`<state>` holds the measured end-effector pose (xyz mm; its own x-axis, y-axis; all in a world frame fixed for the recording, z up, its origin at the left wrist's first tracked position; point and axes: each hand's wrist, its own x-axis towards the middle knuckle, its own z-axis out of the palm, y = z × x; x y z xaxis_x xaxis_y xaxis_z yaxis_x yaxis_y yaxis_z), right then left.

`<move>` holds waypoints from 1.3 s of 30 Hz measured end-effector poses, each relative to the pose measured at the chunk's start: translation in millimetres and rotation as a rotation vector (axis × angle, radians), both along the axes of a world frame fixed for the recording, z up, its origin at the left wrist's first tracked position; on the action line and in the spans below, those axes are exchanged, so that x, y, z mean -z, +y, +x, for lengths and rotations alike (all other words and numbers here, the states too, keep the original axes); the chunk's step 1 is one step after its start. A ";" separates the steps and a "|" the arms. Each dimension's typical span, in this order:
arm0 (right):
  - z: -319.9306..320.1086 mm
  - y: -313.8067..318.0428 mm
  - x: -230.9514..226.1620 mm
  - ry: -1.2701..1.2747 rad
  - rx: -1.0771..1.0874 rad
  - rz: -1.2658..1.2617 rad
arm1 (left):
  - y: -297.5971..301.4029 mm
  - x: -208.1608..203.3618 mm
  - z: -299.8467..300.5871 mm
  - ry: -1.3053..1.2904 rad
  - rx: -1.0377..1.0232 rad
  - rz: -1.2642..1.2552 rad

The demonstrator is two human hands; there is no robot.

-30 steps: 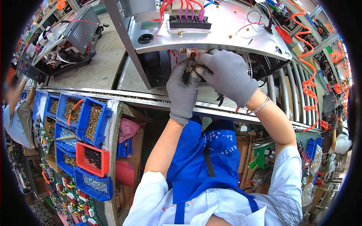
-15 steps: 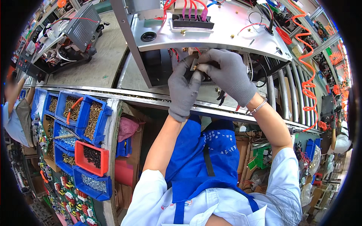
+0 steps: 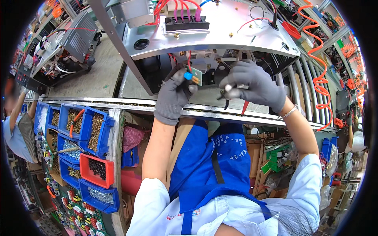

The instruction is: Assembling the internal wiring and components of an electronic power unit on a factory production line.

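My left hand (image 3: pixel 172 96), in a grey glove, grips a small circuit board (image 3: pixel 197 75) by its edge. A blue round component (image 3: pixel 188 76) sits on that board, and a thin red wire (image 3: pixel 189 59) runs up from it. To the right, my gloved right hand (image 3: pixel 254 84) has its fingers curled together; what they hold, if anything, I cannot make out. Below its fingertips hang black wire ends (image 3: pixel 225 101) and a red tip (image 3: pixel 245 107). Both hands are at the open front of a metal chassis (image 3: pixel 220 37), under its upper plate.
Blue bins (image 3: pixel 93 129) of screws and a red bin (image 3: pixel 97 170) of black screws stand at the lower left. Another unit (image 3: pixel 75 41) is on the bench at the left. Rollers (image 3: pixel 297 94) and an orange coiled hose (image 3: pixel 318 74) are at the right. Co-workers are at both sides.
My hands have moved apart: the left one moved left and down with the circuit board, the right one went right and down, off the board. The view has shifted slightly.
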<state>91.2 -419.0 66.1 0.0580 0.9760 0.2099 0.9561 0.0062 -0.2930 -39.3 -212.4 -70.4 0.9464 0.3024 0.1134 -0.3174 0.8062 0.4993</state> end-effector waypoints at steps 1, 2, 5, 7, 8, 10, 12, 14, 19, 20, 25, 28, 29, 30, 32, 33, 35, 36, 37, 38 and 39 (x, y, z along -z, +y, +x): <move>-1.2 4.3 5.4 0.004 0.005 0.009 | 3.0 2.8 1.3 -0.083 0.138 -0.181; -3.0 9.7 14.7 0.193 0.165 0.170 | 2.6 -3.8 -1.7 -0.037 0.111 -0.158; -9.9 36.1 34.5 0.406 0.349 0.467 | 0.5 -28.0 -6.8 0.055 -0.067 0.150; -10.4 46.0 46.1 0.450 0.473 0.513 | 1.4 -31.2 -6.5 0.123 -0.127 0.343; -10.5 47.1 46.6 0.449 0.495 0.518 | -0.1 -34.1 -5.9 0.199 -0.162 0.489; -12.3 44.2 38.8 0.490 0.505 0.472 | -3.2 -37.9 -3.5 0.277 -0.224 0.643; -10.8 43.1 36.0 0.531 0.490 0.425 | -6.3 -40.9 -0.1 0.297 -0.249 0.695; -14.7 46.6 35.3 0.529 0.476 0.453 | -6.3 -40.6 0.6 0.272 -0.260 0.709; -19.7 46.5 32.9 0.492 0.446 0.544 | 12.0 -15.5 -0.8 0.155 -0.110 0.441; -22.3 46.5 34.1 0.507 0.461 0.545 | 14.2 -13.0 -2.1 0.107 -0.042 0.368; -15.4 42.4 37.8 0.444 0.433 0.538 | 14.9 -19.8 -2.0 0.052 0.066 0.370; -15.8 44.4 38.3 0.378 0.481 0.546 | 22.5 -20.7 -4.3 0.023 0.141 0.343; -14.9 44.8 39.5 0.376 0.477 0.552 | 23.2 -17.5 -4.5 0.029 0.143 0.343; -14.6 44.7 40.9 0.375 0.473 0.558 | 23.9 -12.6 -4.9 0.010 0.146 0.308; -13.5 46.0 39.8 0.380 0.478 0.553 | 23.8 -10.6 -2.2 -0.010 0.153 0.276; -13.4 46.8 39.7 0.383 0.481 0.546 | 20.2 -9.0 0.3 0.017 0.112 0.297; -10.5 48.7 44.5 0.389 0.490 0.562 | 15.0 -12.3 5.6 0.043 0.077 0.317; -9.4 49.8 46.2 0.394 0.494 0.576 | 13.8 -15.0 7.6 0.073 0.026 0.356; -10.3 50.1 46.2 0.398 0.500 0.572 | 11.1 -18.7 8.1 0.107 -0.023 0.392; -11.4 50.8 44.8 0.422 0.497 0.582 | 8.8 -23.2 8.0 0.112 -0.019 0.389; -11.4 50.6 43.9 0.446 0.494 0.591 | 7.3 -28.3 7.7 0.142 -0.046 0.432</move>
<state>79.8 -368.4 22.1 0.6406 0.5568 0.5287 0.6874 -0.1089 -0.7181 -31.5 -205.1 -42.0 0.9485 0.2976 0.1088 -0.2522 0.5011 0.8278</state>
